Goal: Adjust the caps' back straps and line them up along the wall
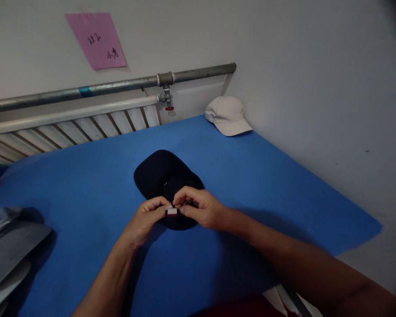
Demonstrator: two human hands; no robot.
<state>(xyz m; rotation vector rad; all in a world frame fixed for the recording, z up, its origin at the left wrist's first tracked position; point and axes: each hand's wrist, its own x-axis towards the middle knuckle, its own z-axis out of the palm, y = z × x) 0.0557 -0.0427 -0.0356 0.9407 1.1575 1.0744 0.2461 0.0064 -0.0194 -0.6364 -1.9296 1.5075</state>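
Note:
A dark navy cap [161,169] lies on the blue table, its brim toward the far left. A small white and dark red tag [172,212] shows on the near side of the cap, between my hands. My left hand [152,215] pinches the dark strap beside the tag, thumb on top. From the other side, my right hand [203,209] is closed on the cap's strap, with thumb and forefinger close to the tag. The fingers cover most of the strap.
A beige cap [229,116] sits in the far corner against the wall. Several grey caps [13,246] lie stacked at the left edge of the blue table [86,180]. Behind the table run a radiator [82,130] and a metal pipe [119,86]. A pink note [97,40] hangs above.

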